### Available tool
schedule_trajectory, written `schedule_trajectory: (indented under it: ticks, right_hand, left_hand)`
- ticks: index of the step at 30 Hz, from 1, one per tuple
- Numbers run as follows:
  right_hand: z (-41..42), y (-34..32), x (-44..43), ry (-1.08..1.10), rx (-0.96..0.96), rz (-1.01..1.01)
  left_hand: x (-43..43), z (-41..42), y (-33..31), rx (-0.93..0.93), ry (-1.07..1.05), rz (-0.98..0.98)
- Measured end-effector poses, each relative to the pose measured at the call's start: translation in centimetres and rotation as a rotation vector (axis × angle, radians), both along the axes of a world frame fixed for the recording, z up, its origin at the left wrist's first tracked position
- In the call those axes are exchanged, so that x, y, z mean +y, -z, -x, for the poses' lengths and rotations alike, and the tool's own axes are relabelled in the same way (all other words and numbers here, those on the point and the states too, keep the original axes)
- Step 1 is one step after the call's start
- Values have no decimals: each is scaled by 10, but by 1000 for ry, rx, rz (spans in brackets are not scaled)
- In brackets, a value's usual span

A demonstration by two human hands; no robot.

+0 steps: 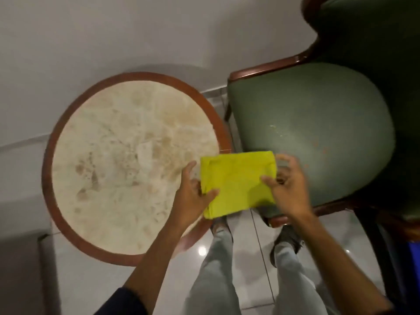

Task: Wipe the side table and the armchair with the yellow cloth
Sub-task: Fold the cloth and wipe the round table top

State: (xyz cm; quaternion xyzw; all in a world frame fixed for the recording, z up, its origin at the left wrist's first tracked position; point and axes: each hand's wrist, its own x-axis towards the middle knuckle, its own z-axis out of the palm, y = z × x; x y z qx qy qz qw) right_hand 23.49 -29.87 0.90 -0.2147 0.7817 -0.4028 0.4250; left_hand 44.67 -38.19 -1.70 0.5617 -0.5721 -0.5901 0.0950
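Note:
A folded yellow cloth (236,183) hangs in the air between the round side table (127,164) and the green armchair (318,123). My left hand (193,194) grips the cloth's left edge, thumb on top. My right hand (288,185) pinches its right edge with the thumb and fingers. The table has a stained pale stone top inside a brown wooden rim. The armchair's seat is green with a dark wooden frame, and small specks lie on its cushion.
A white wall (113,37) stands behind the table and chair. My legs and shoes (250,258) are on the glossy tiled floor between the two pieces of furniture. A grey block (20,273) sits at the lower left.

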Motion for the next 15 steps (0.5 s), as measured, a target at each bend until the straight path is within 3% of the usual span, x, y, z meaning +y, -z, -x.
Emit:
schedule_trajectory:
  ticks: [3, 7, 9, 13, 15]
  right_hand:
    - [-46, 42, -19, -102, 152, -119]
    - [-103, 74, -21, -78, 575, -305]
    - [-141, 82, -28, -3, 586, -349]
    - [-167, 112, -68, 40, 511, -415]
    - [-146, 130, -101, 46, 618, -398]
  left_hand:
    - [-6, -46, 33, -246, 110, 109]
    - [-59, -68, 65, -542, 142, 671]
    - [-92, -68, 81, -652, 193, 821]
    - [-114, -75, 122, -837, 312, 762]
    - [-113, -81, 139, -856, 287, 760]
